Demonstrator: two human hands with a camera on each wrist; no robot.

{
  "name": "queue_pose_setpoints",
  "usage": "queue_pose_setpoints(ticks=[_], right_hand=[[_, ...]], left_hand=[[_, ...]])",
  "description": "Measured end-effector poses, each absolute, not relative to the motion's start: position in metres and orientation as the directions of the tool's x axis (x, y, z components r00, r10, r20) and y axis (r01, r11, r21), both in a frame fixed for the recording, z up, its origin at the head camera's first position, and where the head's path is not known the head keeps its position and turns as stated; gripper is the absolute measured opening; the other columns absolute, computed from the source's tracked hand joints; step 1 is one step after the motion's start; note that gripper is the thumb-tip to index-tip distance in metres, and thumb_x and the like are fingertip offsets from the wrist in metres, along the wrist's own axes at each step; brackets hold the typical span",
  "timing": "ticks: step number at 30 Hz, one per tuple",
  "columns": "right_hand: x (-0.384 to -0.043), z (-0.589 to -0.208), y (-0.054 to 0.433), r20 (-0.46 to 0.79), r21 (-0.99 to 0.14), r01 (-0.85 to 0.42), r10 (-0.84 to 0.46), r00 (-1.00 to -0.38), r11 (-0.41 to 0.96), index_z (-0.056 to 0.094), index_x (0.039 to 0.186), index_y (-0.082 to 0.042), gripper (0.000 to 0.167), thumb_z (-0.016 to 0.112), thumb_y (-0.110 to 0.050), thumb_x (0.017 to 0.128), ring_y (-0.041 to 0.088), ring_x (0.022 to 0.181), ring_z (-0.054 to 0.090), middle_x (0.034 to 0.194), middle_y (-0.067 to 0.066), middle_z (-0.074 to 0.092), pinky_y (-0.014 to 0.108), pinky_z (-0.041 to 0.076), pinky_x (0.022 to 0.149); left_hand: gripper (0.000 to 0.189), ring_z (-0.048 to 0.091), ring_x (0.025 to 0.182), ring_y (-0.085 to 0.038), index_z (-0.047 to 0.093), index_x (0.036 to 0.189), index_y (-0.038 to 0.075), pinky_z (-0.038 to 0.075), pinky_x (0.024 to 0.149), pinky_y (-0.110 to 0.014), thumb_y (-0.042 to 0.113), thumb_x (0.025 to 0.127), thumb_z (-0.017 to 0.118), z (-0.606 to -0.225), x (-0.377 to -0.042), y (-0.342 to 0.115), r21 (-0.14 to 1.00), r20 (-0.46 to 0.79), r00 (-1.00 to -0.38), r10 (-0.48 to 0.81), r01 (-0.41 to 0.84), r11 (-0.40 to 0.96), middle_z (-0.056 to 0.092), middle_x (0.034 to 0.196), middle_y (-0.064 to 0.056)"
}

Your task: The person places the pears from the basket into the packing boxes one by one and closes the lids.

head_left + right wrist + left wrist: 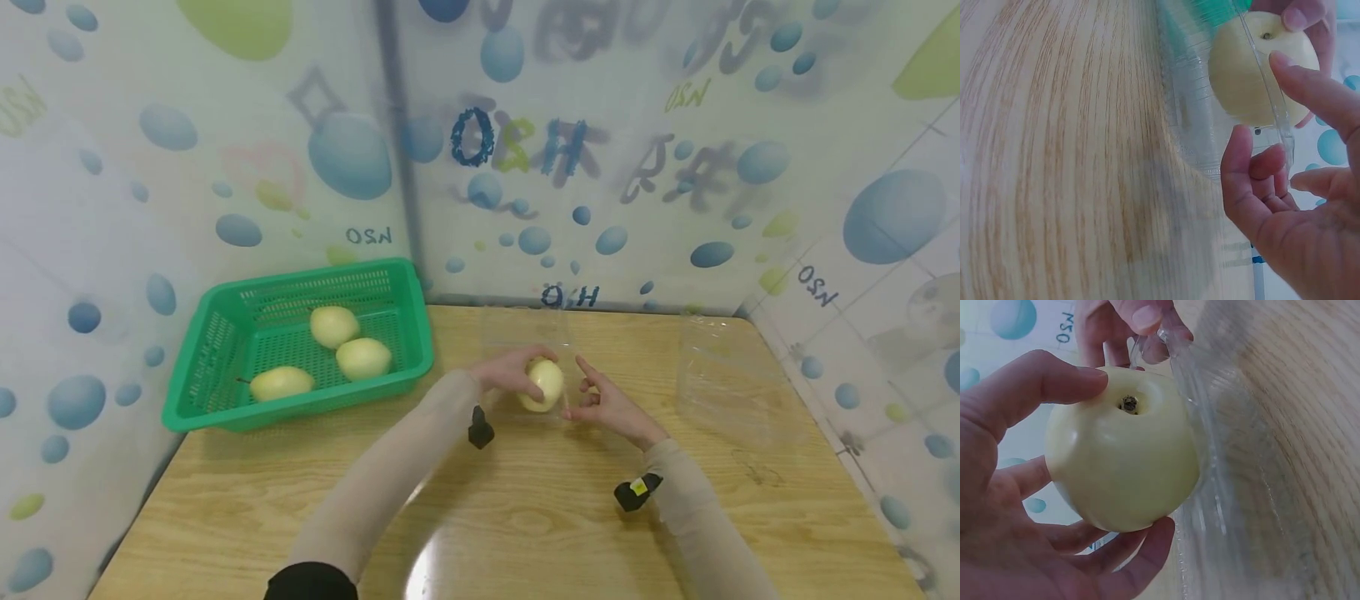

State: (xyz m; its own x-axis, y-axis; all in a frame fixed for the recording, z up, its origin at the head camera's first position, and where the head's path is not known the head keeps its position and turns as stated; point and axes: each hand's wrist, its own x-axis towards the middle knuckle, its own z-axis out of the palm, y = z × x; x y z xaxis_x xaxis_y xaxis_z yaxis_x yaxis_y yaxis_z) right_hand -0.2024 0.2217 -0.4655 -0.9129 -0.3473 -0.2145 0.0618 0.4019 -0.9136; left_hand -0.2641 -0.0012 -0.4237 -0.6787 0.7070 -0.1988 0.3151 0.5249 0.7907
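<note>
My left hand (508,372) grips a pale yellow pear (546,387), with its fingers and thumb around the fruit. In the left wrist view the pear (1125,456) shows its dark-spotted hollow end near the thumb. A clear plastic box (1194,119) stands on the table under and around the pear; its thin walls are hard to make out. My right hand (613,410) holds the right rim of that box, with fingers curled at the edge. How deep the pear sits in the box, I cannot tell.
On the left stands a green plastic basket (180,392) holding three pears (363,358). Another clear plastic container (723,383) lies at the right of the wooden table (525,517). A patterned curtain-like wall (480,217) closes off the back and sides.
</note>
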Motion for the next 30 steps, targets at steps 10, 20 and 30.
queue_pose_setpoints(ticks=[10, 20, 30], right_hand=[[-0.204, -0.467, 0.222, -0.191, -0.933, 0.050, -0.371, -0.909, 0.357, 0.001, 0.156, -0.012, 0.102, 0.074, -0.013, 0.086, 0.015, 0.075, 0.048, 0.111, 0.017, 0.033, 0.030, 0.047, 0.070], [-0.205, -0.468, 0.221, -0.187, -0.935, 0.046, -0.375, -0.908, 0.353, 0.002, 0.156, -0.012, 0.102, 0.075, -0.018, 0.086, 0.018, 0.081, 0.051, 0.112, 0.015, 0.035, 0.030, 0.048, 0.075], [-0.204, -0.467, 0.222, -0.192, -0.932, 0.049, -0.374, -0.907, 0.358, 0.001, 0.156, -0.011, 0.102, 0.075, -0.018, 0.086, 0.019, 0.087, 0.054, 0.113, 0.015, 0.034, 0.030, 0.048, 0.079]], left_hand=[[0.069, 0.053, 0.100, -0.021, 0.048, 0.136, 0.004, 0.045, 0.084, -0.033, 0.002, 0.074, 0.078, -0.433, -0.268, 0.009, 0.803, -0.245, -0.681, 0.690, 0.256, 0.538, 0.053, 0.127, -0.011], [0.072, 0.051, 0.099, -0.019, 0.049, 0.136, 0.005, 0.044, 0.080, -0.030, 0.006, 0.072, 0.083, -0.436, -0.264, 0.026, 0.764, -0.243, -0.682, 0.690, 0.304, 0.569, 0.055, 0.123, -0.010], [0.071, 0.052, 0.098, -0.018, 0.050, 0.135, 0.006, 0.043, 0.079, -0.028, 0.008, 0.072, 0.083, -0.438, -0.263, 0.030, 0.723, -0.230, -0.690, 0.686, 0.350, 0.595, 0.058, 0.118, -0.010]])
